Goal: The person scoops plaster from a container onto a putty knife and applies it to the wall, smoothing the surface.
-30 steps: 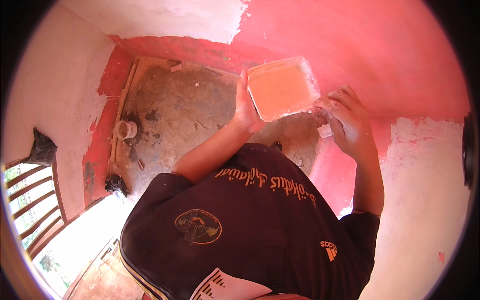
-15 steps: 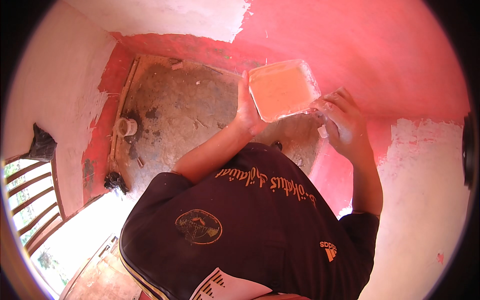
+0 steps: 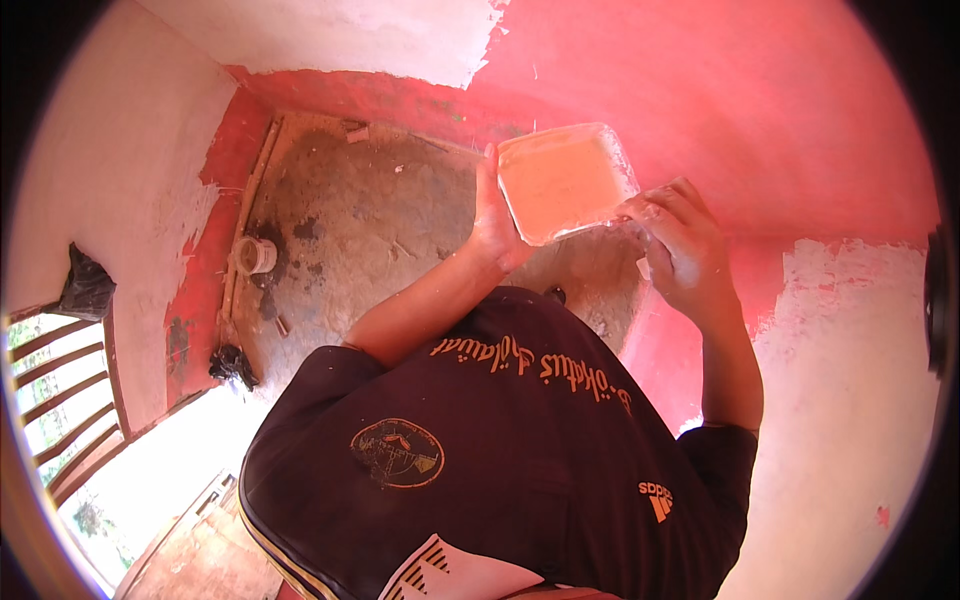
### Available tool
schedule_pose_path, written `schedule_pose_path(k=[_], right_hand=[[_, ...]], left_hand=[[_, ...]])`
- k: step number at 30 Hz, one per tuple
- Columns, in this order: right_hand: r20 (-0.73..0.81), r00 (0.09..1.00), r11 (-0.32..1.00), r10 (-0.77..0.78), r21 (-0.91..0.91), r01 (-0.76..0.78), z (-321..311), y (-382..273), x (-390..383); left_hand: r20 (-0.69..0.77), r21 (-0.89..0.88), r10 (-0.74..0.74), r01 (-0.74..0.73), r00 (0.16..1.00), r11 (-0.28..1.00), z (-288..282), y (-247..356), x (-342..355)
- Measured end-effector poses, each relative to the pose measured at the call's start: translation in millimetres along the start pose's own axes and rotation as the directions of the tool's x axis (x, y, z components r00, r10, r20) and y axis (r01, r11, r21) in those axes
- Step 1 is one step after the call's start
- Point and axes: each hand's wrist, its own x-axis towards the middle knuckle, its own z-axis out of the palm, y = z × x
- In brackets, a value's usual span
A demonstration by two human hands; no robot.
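A square tub (image 3: 562, 185) with whitish smeared edges is held up in front of me, its inside a smooth peach-orange. My left hand (image 3: 497, 215) grips the tub's left side, thumb upright along the edge and the other fingers hidden beneath. At the right corner of the tub is my right hand (image 3: 680, 235), fingers bent together against the rim, with pale smears on the skin. A small pale piece (image 3: 644, 269) pokes out under that palm; I cannot make out what it belongs to.
Beyond my arms, a wall (image 3: 720, 100) is coated pink-red, with ragged whitish patches. A small white bucket (image 3: 256, 256) stands on the stained floor (image 3: 360, 210) by the left wall. A black plastic bag (image 3: 232, 364) lies nearby. A barred window (image 3: 70, 400) is at far left.
My right hand has turned slightly at the tub's corner, and the pale piece under it shows less. The tub has tilted a little; the left hand stays on it.
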Motion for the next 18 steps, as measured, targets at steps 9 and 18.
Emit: schedule_pose_path(k=[9, 18], right_hand=[[0.018, 0.999, 0.998, -0.036, -0.056, 0.037, 2.2, -4.7, -0.8], [-0.05, 0.999, 0.999, -0.017, 0.04, 0.019, -6.0, 2.1, 1.8]], left_hand=[[-0.023, -0.022, -0.005, 0.005, 1.0, 1.0, 0.0, 0.7, -0.3], [-0.05, 0.023, 0.005, -0.004, 0.999, 1.0, 0.6, 2.9, -3.4]])
